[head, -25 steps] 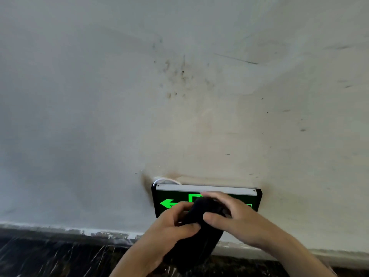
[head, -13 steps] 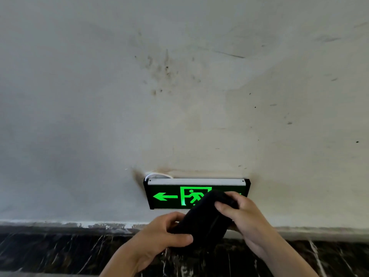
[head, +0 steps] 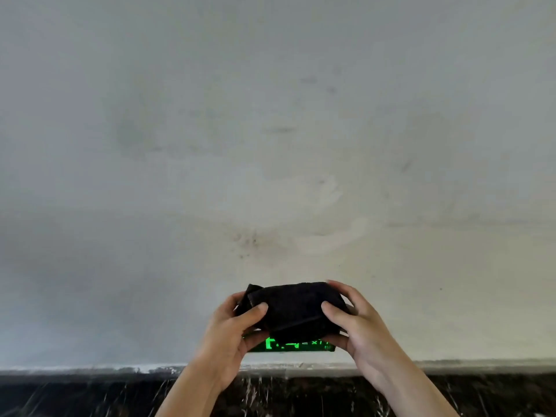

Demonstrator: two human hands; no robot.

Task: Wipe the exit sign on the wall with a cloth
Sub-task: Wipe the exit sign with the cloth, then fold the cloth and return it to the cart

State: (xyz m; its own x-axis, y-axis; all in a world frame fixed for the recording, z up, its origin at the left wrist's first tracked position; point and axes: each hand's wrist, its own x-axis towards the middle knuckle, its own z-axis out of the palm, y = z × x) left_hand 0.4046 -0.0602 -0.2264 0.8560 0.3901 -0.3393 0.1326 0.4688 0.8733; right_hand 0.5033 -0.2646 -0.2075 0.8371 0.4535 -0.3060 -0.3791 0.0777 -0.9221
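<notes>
folded black terry cloth gripped at both ends, in front of the pale scuffed plaster wall and covering the upper part of the black rectangular exit sign with glowing green markings. left hand curled shut on the cloth's left end, thumb on the near face and fingers tucked behind; right hand closed on the right end the same way, thumb forward, fingertips wrapped over the top edge. sign mounted low on the wall, just above the dark marbled skirting, with only a thin strip of its lit face showing below the cloth. hard to tell whether the cloth is pressed to the sign or held just off it. likely risks from here: wiping only the top strip and missing the lower edge and both ends, given how bunched the cloth is; pushing too hard and shifting or loosening the sign on its mount; dragging grit across the lit face and scratching it; smearing wall dirt onto the panel if the cloth strays over the stained plaster; losing one end of the fold and leaving bare fingers rubbing the surface instead.
</notes>
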